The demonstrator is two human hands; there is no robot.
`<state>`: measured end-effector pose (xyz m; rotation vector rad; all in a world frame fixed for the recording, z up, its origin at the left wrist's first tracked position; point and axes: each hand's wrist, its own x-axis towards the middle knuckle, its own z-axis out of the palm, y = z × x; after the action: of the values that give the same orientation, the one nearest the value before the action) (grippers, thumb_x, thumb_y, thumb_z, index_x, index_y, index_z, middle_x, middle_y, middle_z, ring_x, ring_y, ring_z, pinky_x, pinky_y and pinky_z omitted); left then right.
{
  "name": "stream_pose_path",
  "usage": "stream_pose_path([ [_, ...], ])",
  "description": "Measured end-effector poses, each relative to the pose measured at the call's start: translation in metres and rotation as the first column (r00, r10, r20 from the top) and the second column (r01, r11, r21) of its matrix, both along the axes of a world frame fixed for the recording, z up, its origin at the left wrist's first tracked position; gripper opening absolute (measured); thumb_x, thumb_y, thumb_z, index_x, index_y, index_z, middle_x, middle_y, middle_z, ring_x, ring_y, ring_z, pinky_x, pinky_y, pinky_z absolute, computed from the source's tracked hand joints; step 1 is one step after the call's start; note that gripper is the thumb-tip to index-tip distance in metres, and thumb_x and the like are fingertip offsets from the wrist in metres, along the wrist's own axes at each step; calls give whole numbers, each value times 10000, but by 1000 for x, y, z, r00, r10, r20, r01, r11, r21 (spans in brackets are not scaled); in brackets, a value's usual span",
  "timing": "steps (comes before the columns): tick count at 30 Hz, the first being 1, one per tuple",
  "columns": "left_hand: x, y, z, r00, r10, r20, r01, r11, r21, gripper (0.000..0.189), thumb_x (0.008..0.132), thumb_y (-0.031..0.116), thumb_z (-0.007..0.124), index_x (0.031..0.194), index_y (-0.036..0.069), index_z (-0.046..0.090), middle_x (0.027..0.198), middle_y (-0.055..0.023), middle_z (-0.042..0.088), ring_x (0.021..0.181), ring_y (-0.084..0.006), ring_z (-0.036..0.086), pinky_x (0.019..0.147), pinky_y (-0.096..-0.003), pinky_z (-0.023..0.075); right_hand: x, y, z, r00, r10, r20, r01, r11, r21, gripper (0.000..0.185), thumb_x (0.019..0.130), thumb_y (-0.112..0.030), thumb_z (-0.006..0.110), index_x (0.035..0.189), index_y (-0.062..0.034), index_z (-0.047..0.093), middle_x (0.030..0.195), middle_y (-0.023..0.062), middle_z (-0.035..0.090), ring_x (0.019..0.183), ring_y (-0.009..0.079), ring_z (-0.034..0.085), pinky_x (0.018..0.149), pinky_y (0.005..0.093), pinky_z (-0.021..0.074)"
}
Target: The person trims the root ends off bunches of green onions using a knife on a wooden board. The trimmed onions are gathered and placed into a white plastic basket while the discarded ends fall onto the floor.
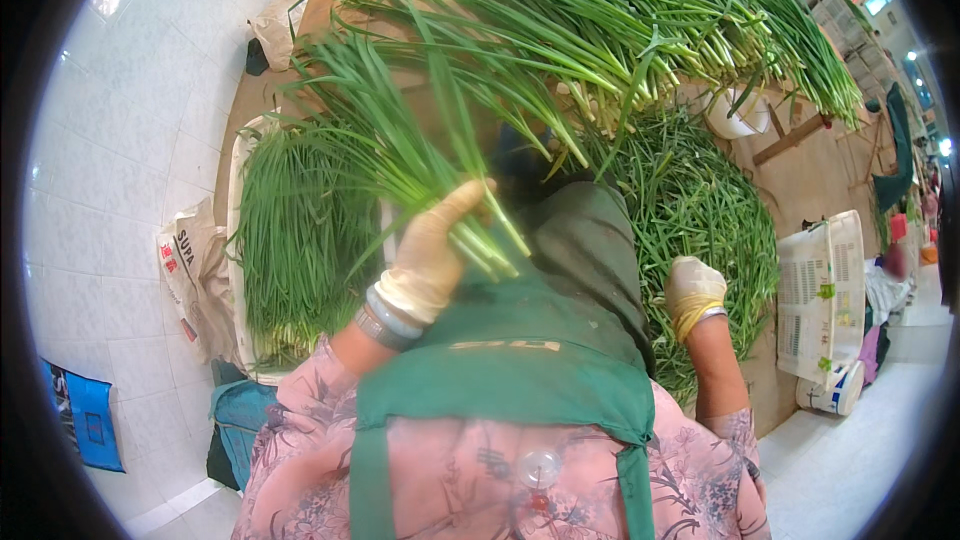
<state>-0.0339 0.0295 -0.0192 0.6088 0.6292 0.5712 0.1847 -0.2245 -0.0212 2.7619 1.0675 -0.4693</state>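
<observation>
My left hand [439,240], in a thin pale glove, grips a small bunch of garlic chives [405,157] near the white stem ends. The leaves fan out up and to the left, blurred, and the cut ends point at my green apron [510,345]. My right hand [696,289], gloved with a yellow band at the wrist, is curled over a heap of loose green leaves [697,187] to my right. Its fingertips are hidden, so anything inside it cannot be seen. Before me lies a large pile of long chives [600,37], stems towards me.
On my left, a white plastic basket [234,292] holds neatly aligned chives [300,240]. A printed sack [191,277] lies beside it. A white bucket [739,116] stands past the leaf heap. White crates [821,292] and a white tub [832,390] are at the right.
</observation>
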Motion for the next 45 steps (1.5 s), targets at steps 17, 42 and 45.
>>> stream_pose_path([
  [17,-17,4,0,965,-180,190,185,983,-7,367,944,85,611,1289,-35,574,1240,-184,653,1096,-264,650,967,-402,536,-97,138,28,620,583,-525,207,525,826,230,1027,-229,540,959,-25,621,707,115,598,624,245,573,600,377,468],
  [42,-13,21,3,978,33,205,4,984,-180,263,936,-1,603,1199,2,607,880,-55,630,797,-159,617,858,-379,553,-38,57,27,965,252,77,-222,936,-272,197,896,-267,635,933,-84,700,830,140,731,784,310,731,676,438,574],
  [45,-16,26,-2,970,38,239,15,977,-215,233,963,29,594,1194,7,607,834,-6,548,678,-104,503,722,-292,498,-63,107,69,892,437,117,-450,836,315,268,908,-302,648,1006,-53,653,872,145,709,784,344,709,649,444,569],
])
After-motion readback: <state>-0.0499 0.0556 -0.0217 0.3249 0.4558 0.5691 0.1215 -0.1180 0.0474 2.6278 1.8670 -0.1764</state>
